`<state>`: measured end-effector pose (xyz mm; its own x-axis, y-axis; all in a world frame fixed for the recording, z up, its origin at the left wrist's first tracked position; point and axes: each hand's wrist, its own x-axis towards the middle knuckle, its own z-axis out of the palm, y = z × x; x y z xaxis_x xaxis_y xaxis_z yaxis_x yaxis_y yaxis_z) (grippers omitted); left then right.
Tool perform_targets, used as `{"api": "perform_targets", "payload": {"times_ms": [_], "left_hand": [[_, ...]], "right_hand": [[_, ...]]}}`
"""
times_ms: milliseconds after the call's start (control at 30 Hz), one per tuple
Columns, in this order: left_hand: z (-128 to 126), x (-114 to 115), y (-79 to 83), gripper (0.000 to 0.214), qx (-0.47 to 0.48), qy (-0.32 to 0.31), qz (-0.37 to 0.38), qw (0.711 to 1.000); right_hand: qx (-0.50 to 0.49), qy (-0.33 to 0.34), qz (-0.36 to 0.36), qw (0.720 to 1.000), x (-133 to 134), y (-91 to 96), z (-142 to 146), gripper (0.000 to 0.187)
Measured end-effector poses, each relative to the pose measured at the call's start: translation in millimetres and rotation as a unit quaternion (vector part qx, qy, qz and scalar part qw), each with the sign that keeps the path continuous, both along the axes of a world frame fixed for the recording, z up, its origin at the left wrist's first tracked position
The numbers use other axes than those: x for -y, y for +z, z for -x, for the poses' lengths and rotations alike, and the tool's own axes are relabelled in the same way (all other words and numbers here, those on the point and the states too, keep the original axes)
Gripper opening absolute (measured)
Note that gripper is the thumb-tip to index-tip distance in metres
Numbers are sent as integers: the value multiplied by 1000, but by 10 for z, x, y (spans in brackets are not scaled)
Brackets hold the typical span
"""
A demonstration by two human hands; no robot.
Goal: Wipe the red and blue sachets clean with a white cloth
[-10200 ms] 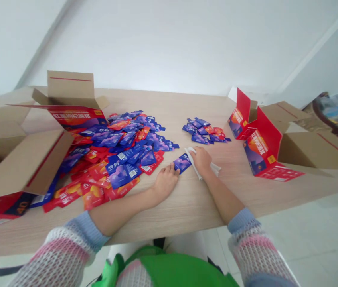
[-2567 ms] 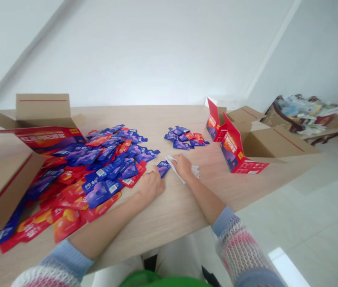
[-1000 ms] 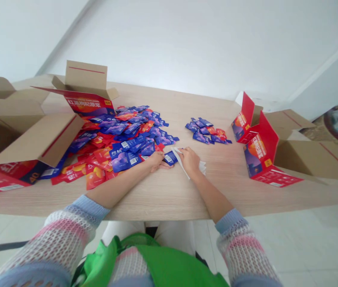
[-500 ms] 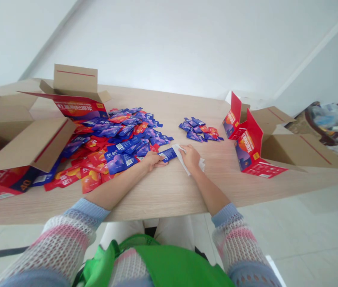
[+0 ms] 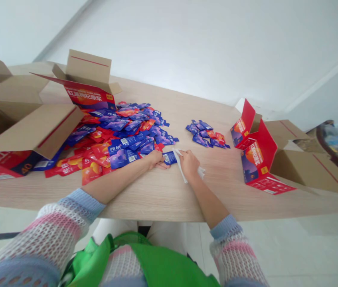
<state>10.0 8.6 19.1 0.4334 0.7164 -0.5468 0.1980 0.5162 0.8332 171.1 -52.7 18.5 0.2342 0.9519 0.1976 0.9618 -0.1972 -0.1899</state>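
My left hand [image 5: 156, 159] rests on the wooden table [image 5: 169, 195] at the near edge of the big heap, its fingers pinched on one end of a single blue sachet [image 5: 169, 158]. My right hand [image 5: 188, 164] lies just right of that sachet, closed on a white cloth [image 5: 200, 172] that it presses against the tabletop, one corner of the cloth touching the sachet. A large heap of blue and red sachets [image 5: 117, 133] spreads to the left of my hands. A small pile of sachets [image 5: 206, 133] lies farther back on the right.
An open brown carton with red printed flaps [image 5: 22, 131] lies on its side at the left. Another open carton [image 5: 87, 81] stands behind the heap. Two open cartons with red flaps [image 5: 261, 153] sit at the right. The table's near edge runs just below my forearms.
My hands stay at the same blue sachet and white cloth. The left fingers have gone from lying beside the sachet to pinching its end. The camera has swung about.
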Motion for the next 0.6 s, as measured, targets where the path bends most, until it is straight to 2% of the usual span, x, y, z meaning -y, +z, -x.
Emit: {"api": "perform_targets", "payload": {"times_ms": [167,300,400,500,600], "left_hand": [[-4,18,66,25,-23,10,38,999],[16,7,77,16,-19,-14,44,999],[13,-16,61,24,-22,-28,48,998],[1,-31,52,34,-29,-28,51,998],[4,-29,65,32,-35,-34,47,998]], "right_hand": [[35,-62,4,997,-127,-46,-236,34],[44,-87,5,995,-207,-58,-274,32],[41,-97,-5,994,-214,-26,-278,31],[24,-73,-38,996,-135,27,-259,30],[-13,6,-82,997,-2,59,-166,32]]}}
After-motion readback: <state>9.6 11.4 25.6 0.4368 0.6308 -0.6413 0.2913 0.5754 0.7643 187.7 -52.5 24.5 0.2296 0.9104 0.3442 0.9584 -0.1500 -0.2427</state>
